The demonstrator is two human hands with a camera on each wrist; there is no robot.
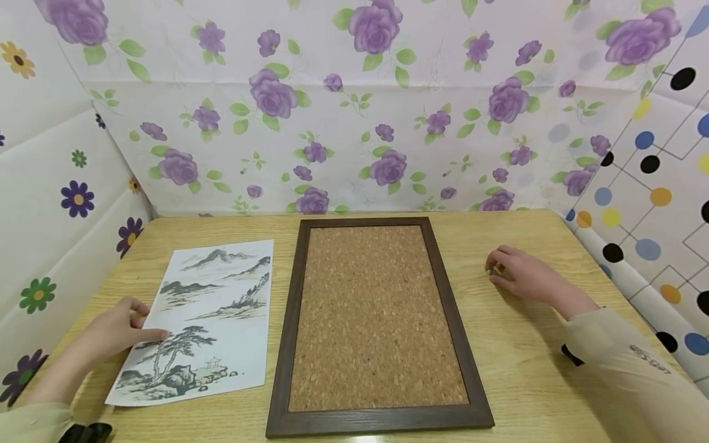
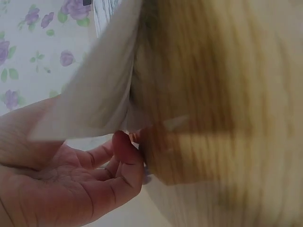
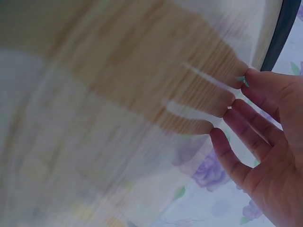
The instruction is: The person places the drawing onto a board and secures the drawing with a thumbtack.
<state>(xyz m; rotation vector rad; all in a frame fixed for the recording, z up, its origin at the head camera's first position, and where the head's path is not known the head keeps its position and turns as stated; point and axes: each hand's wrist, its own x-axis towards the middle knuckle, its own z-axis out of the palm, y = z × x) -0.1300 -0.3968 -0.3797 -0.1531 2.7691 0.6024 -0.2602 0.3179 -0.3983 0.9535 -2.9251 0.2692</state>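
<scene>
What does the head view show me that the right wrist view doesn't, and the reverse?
Only the head view: the left hand holding the landscape print, and the cork surface. Only the right wrist view: the palm. Both: the right hand pinching a small teal object, the wooden table and the flowered wall covering.

Down the middle of the tabletop, beginning by its far edge, lies the corkboard; left of it lies the sheet, the left grip at its left edge; toward the tabletop's right edge, the right grip holds an object
</scene>
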